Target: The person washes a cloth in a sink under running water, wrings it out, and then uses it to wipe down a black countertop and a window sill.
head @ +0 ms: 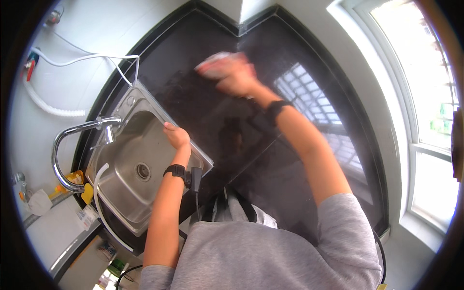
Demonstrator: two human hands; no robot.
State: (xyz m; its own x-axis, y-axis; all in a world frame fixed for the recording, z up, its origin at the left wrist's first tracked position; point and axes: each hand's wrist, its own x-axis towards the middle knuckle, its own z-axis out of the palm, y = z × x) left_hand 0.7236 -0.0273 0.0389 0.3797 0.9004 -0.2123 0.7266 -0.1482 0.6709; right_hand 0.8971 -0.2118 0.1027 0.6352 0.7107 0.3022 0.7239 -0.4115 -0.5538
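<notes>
My right hand (pixel 239 79) presses a red and white cloth (pixel 215 65) against the dark, glossy countertop (pixel 224 105). Both hand and cloth are blurred by motion. At the right-hand rim of the stainless steel sink (pixel 156 105), my left hand (pixel 177 137) rests with its thumb pointing away from me. Its other fingers are mostly hidden, so I cannot tell whether they grip the rim. Inside the basin a round drain (pixel 143 172) shows, and no water is visible.
A curved chrome faucet (pixel 58 145) and a white hose (pixel 99 185) reach over the sink's left side. Beside it sit a yellow bottle (pixel 74 179) and a yellow sponge (pixel 87 194). Walls with a protruding corner (pixel 239 18) bound the counter; a bright window (pixel 413 72) is at right.
</notes>
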